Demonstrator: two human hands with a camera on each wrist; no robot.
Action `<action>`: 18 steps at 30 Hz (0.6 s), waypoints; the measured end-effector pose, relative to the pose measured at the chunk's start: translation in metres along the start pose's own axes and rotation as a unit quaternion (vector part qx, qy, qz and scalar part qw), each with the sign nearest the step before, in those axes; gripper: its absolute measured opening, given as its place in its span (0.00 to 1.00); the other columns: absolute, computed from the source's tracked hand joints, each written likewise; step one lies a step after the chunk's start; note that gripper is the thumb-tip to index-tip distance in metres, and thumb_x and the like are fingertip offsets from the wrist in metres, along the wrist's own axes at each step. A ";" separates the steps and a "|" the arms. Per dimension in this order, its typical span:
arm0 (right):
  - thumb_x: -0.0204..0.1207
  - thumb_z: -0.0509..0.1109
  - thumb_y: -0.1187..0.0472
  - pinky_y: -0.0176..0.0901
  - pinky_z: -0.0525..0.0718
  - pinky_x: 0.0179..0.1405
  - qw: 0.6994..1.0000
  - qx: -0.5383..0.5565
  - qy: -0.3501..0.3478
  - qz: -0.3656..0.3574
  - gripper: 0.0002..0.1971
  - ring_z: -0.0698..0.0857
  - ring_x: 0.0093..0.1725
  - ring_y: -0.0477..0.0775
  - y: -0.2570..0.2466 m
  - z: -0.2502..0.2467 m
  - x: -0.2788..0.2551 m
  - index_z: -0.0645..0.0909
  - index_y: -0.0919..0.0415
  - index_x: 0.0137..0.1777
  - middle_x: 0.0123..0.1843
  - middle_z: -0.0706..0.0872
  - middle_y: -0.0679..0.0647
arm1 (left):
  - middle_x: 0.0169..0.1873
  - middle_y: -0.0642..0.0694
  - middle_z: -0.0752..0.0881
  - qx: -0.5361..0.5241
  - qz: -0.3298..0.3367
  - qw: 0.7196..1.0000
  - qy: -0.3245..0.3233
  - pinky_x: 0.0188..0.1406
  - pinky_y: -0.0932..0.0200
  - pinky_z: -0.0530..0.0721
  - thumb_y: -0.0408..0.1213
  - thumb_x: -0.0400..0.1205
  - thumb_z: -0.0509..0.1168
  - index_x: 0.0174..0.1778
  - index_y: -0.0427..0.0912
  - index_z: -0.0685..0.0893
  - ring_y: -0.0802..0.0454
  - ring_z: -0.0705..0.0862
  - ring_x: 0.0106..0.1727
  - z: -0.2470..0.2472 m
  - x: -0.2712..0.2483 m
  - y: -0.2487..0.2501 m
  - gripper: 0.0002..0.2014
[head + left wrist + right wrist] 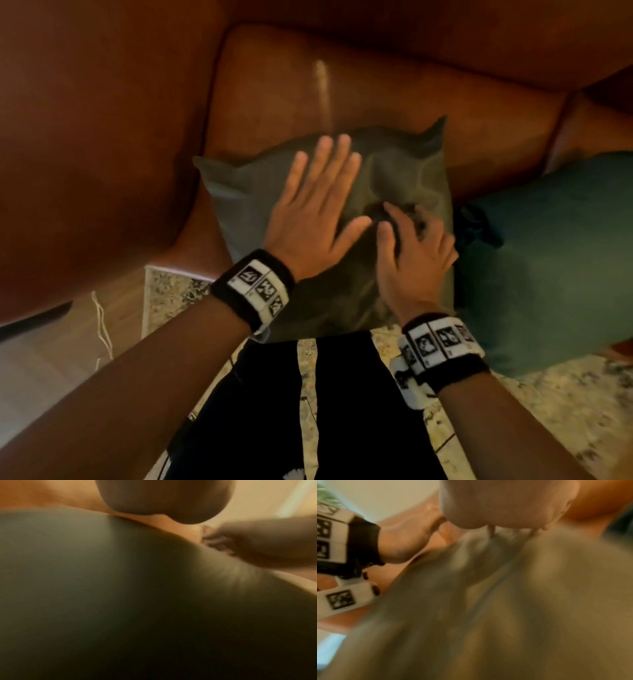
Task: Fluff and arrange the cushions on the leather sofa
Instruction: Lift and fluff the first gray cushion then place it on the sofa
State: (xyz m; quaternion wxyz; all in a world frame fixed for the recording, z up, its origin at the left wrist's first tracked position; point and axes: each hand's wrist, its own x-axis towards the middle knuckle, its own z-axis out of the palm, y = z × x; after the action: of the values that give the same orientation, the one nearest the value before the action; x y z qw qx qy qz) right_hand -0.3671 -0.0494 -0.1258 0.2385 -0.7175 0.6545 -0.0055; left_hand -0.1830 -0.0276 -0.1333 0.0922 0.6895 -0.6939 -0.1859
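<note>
Olive cushion [404, 164] lies flat on the leather sofa [274, 82] seat, near the front edge by the left armrest, one pointed corner aimed up-right toward the backrest. Roughly square, so no clear long axis; sits rotated a bit, sides not parallel to the seat edge. Teal cushion [548, 260] just beside it on the right, edges touching or nearly, cannot tell.

Left hand [315, 219] spread flat, fingers straight, palm down on the cushion's middle. Right hand [414, 253] blurred; fingers bent and digging into the fabric where a dark dent shows, whether it pinches cloth cannot tell. The right wrist view shows creases running to the fingertips [492, 532].

Judgement: light, soft, squashy fill, smooth cover that wrinkles and slides on leather. Nothing fragile. Best taken by two opposite edges or corners for plumping, then stood against the backrest.

Patterned rug [513, 428] below.
</note>
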 end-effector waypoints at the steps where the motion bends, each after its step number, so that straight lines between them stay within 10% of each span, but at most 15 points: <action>1: 0.87 0.58 0.42 0.64 0.67 0.75 0.999 -0.005 0.039 -0.036 0.24 0.74 0.76 0.70 0.006 -0.009 0.011 0.84 0.47 0.75 0.79 0.76 0.63 | 0.90 0.34 0.53 0.010 0.014 1.000 -0.018 0.91 0.41 0.41 0.61 0.90 0.46 0.90 0.33 0.55 0.38 0.50 0.91 0.008 0.006 0.007 0.40; 4: 0.91 0.59 0.49 0.64 0.62 0.83 0.980 -0.058 0.049 -0.182 0.22 0.67 0.86 0.66 0.007 -0.013 0.056 0.79 0.53 0.81 0.87 0.70 0.62 | 0.90 0.34 0.53 0.028 0.000 0.997 -0.072 0.91 0.41 0.44 0.65 0.89 0.48 0.90 0.33 0.54 0.40 0.50 0.92 0.042 0.004 -0.001 0.43; 7: 0.93 0.49 0.42 0.68 0.52 0.89 0.919 -0.152 -0.087 -0.353 0.28 0.57 0.92 0.61 0.007 0.006 0.104 0.67 0.51 0.89 0.92 0.62 0.54 | 0.90 0.34 0.53 0.043 -0.001 0.995 -0.087 0.91 0.41 0.47 0.65 0.88 0.49 0.90 0.32 0.54 0.41 0.50 0.92 0.063 -0.006 -0.020 0.44; 13: 0.88 0.34 0.33 0.73 0.42 0.89 0.953 -0.201 -0.162 -0.161 0.38 0.47 0.93 0.56 0.049 -0.010 0.186 0.51 0.52 0.94 0.95 0.48 0.53 | 0.91 0.37 0.50 0.048 -0.009 0.992 -0.120 0.91 0.41 0.46 0.66 0.88 0.45 0.91 0.35 0.50 0.43 0.47 0.92 0.065 0.021 -0.022 0.44; 18: 0.91 0.42 0.35 0.67 0.46 0.91 0.883 -0.198 -0.158 -0.395 0.37 0.49 0.93 0.61 0.001 0.003 0.140 0.54 0.57 0.93 0.94 0.51 0.57 | 0.91 0.37 0.49 0.048 -0.005 0.990 -0.133 0.91 0.43 0.46 0.66 0.87 0.42 0.91 0.34 0.49 0.43 0.46 0.92 0.063 0.006 -0.034 0.44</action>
State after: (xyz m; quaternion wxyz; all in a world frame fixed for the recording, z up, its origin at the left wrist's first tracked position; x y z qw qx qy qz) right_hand -0.3464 -0.1805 -0.1718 0.1697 -0.9400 0.2582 0.1446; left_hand -0.1765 -0.0251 -0.2047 -0.0354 0.6657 -0.7046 -0.2432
